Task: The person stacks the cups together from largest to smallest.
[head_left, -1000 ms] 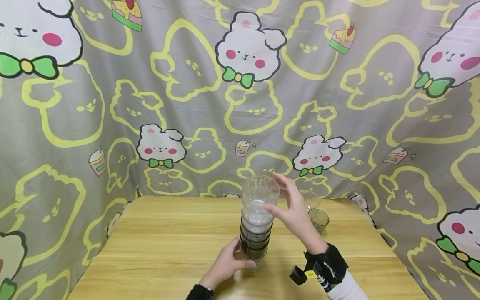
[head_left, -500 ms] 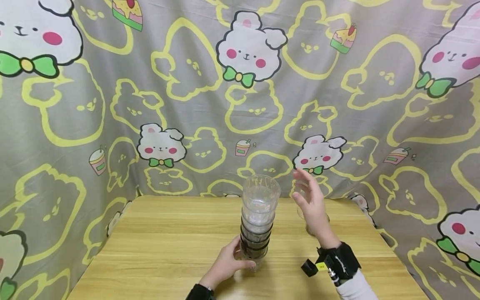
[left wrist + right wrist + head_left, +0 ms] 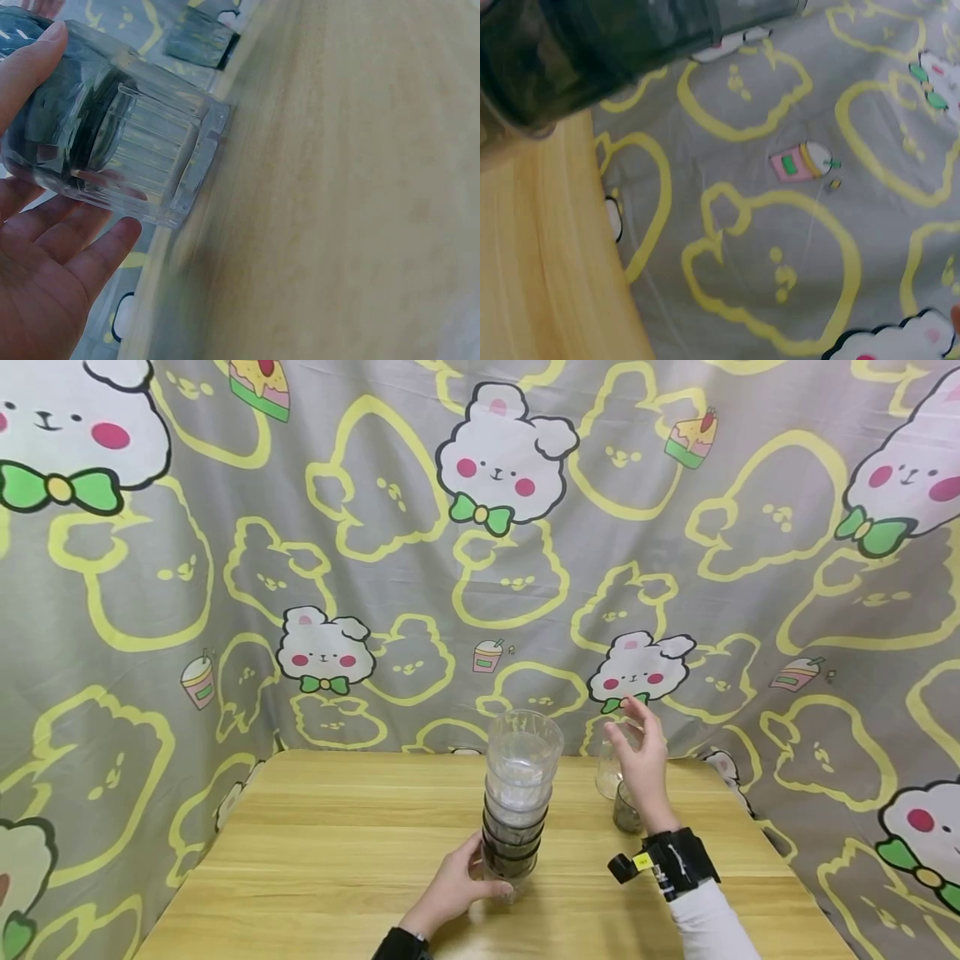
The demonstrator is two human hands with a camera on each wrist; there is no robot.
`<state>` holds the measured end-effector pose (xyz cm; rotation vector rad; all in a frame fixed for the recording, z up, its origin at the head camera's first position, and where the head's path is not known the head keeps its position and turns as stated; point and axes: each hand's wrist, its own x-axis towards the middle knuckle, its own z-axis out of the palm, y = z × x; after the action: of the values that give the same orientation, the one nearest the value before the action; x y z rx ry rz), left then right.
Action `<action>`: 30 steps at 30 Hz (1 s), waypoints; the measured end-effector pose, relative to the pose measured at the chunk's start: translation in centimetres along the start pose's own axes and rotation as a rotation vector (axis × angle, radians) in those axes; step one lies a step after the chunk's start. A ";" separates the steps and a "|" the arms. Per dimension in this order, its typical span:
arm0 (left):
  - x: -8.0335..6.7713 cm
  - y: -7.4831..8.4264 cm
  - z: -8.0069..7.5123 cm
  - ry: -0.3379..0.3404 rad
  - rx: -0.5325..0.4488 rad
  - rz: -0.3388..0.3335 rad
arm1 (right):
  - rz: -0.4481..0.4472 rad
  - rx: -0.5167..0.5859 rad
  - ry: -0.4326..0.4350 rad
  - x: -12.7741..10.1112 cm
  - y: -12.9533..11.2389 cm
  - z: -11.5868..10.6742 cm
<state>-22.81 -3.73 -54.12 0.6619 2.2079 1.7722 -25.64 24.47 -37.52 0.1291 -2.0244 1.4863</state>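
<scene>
Right hand [image 3: 643, 768] moved off upright glass stack [image 3: 517, 802], axis vertical.

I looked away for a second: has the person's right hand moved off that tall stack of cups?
Yes. The right hand has left the stack of cups and moved rightward and back across the table, now by the two loose cups. The left hand holds the stack's base.

The head view looks forward and down from above the near edge of the table [image 3: 315, 852], with the curtain [image 3: 375, 568] filling the upper frame. The left wrist view sits very close to the stack of cups [image 3: 112, 142] at upper left, sharing it with the head view. The right wrist view faces the curtain; the dark cup [image 3: 592, 52] at upper left is probably the one near centre right in the head view.
</scene>
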 end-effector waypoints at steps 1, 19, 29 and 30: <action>0.0 0.0 0.0 -0.001 -0.001 -0.003 | -0.004 -0.005 0.017 0.0 0.0 0.0; -0.1 0.0 0.0 -0.003 0.009 0.008 | 0.249 -0.360 0.020 2.3 10.4 0.3; -0.1 0.0 0.1 0.000 -0.013 0.008 | 0.281 -0.475 -0.007 2.8 12.7 0.5; -0.1 -0.1 0.1 0.001 -0.016 0.009 | 0.294 -0.489 -0.013 2.7 12.9 0.4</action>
<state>-22.69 -3.70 -54.21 0.6683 2.1918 1.7931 -33.47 29.52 -46.90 -0.3733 -2.4303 1.1040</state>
